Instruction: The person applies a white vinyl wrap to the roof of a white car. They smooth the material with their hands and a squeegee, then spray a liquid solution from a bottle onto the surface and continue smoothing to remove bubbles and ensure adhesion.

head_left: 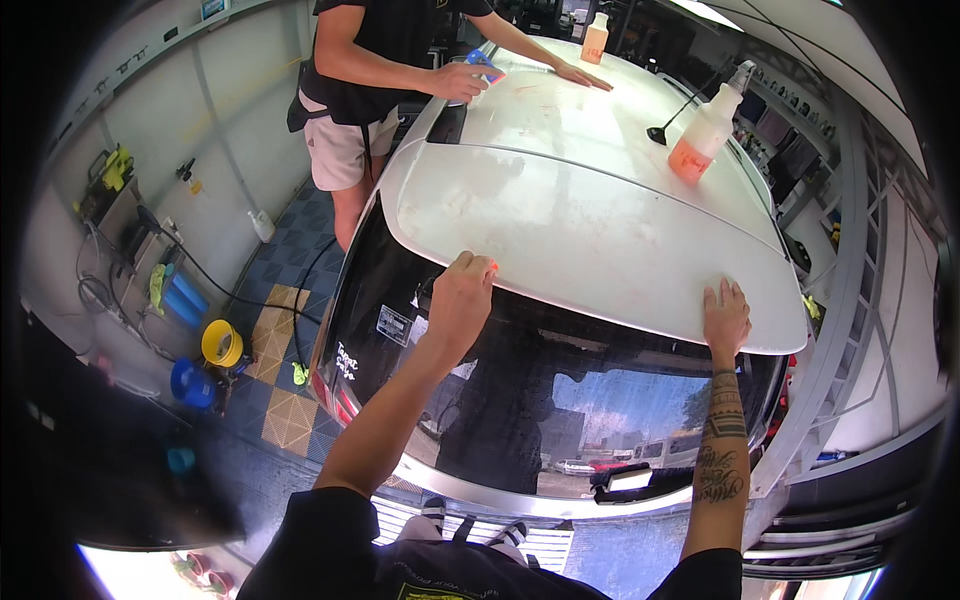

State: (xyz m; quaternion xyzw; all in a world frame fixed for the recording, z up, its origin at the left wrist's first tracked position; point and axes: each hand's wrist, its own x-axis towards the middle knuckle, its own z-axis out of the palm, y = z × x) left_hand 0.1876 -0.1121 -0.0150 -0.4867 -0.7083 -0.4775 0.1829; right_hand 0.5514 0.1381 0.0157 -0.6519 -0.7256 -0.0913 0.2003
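At the rear edge of the white car's roof spoiler (590,225), my left hand (463,300) is closed round a small orange piece (493,267). Only a bit of that piece shows past my fingers, so its kind is unclear. My right hand (727,318) lies on the spoiler near its right corner, fingers stretched out and nothing in them. Below both hands is the dark rear window (570,400), with reflections and a wiper. A spray bottle (700,138) with orange liquid stands on the roof, ahead of my right hand.
Across the roof, a co-worker's hand (462,82) grips a blue object; their other hand (582,77) rests flat on the panel. Another spray bottle (594,40) stands farther back. A thin antenna (657,133) rises from the roof. Yellow (222,343) and blue buckets (192,383) sit at left.
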